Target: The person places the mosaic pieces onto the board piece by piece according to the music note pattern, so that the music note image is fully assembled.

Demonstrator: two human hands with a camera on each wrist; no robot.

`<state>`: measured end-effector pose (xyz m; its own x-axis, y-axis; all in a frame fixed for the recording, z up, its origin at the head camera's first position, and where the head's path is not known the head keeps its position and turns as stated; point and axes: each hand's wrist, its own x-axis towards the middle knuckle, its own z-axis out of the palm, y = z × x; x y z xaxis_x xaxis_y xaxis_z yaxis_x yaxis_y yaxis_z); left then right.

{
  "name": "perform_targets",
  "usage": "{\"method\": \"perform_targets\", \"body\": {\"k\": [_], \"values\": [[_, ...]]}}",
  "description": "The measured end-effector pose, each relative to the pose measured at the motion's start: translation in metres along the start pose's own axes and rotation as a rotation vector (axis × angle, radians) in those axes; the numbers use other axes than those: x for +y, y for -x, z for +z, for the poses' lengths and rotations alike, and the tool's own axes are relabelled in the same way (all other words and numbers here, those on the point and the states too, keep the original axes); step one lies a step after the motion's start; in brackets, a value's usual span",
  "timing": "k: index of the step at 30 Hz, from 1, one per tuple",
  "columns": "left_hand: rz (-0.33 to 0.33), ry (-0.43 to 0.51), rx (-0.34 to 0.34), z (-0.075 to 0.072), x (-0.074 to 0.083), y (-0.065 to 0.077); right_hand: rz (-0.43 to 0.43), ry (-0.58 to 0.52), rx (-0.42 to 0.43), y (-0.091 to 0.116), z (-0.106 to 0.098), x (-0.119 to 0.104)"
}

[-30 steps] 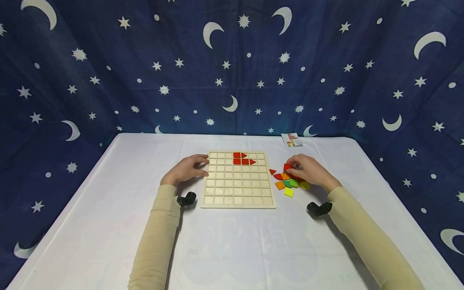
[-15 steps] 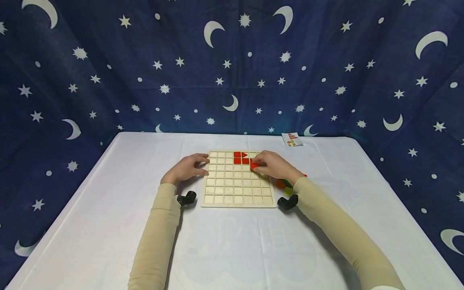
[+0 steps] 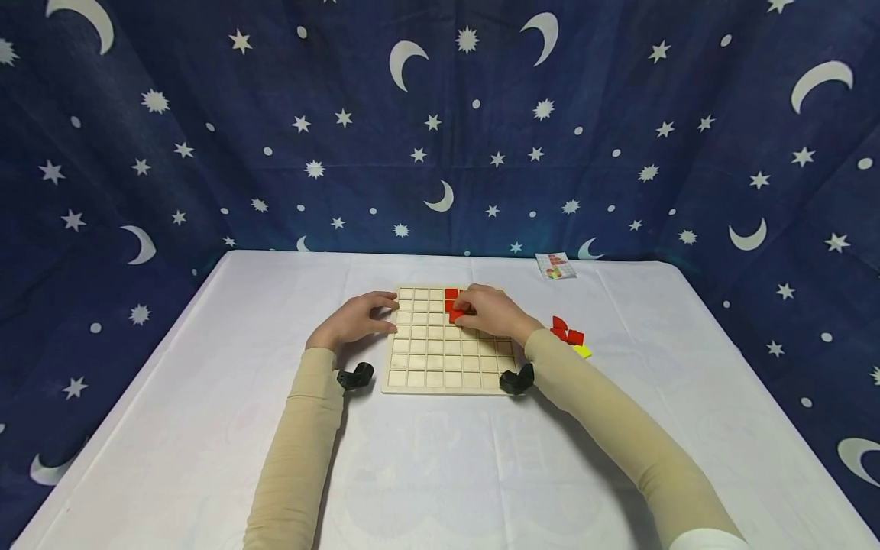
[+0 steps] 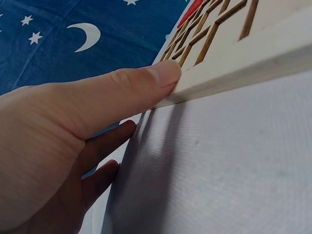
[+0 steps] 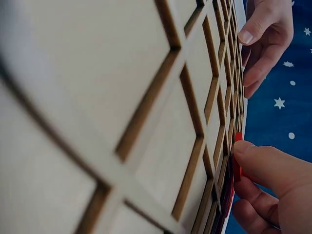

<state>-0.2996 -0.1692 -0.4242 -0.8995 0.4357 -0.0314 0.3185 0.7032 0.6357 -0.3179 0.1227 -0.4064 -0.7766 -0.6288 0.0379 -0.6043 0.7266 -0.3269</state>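
Observation:
A pale wooden grid board [image 3: 416,365] lies in the middle of the table in the head view. Between thumb and fingers my right hand [image 3: 493,313] pinches a red square tile [image 3: 455,315], over the board's upper part. The right wrist view shows that tile [image 5: 238,158] edge-on, close to the grid. Other red tiles [image 3: 451,293] sit in cells of the top rows, partly covered by the hand. My left hand [image 3: 354,317] touches the board's left edge with fingers and thumb spread apart; its thumb [image 4: 163,75] rests on the rim in the left wrist view.
Right of the board lie loose red tiles [image 3: 575,337] and a yellow tile [image 3: 583,351]; my right forearm hides the rest of that pile. A small printed card [image 3: 555,266] lies near the back edge of the white-covered table [image 3: 440,473]. A starry blue cloth [image 3: 344,183] hangs behind.
My right hand has taken a red square tile from the pile and moved it left over the board, towards the red tiles at the top. The left hand stays at the board's edge.

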Motion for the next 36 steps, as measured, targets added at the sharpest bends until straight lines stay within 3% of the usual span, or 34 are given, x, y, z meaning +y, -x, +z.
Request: {"method": "perform_targets", "body": {"k": [26,36], "values": [[-0.015,0.005,0.005,0.004,0.001,-0.002,-0.013,-0.031,-0.029,-0.001,0.001,-0.007],[0.009,-0.007,0.011,0.001,-0.001,-0.001,0.061,-0.120,0.005,0.013,-0.014,0.006]]}}
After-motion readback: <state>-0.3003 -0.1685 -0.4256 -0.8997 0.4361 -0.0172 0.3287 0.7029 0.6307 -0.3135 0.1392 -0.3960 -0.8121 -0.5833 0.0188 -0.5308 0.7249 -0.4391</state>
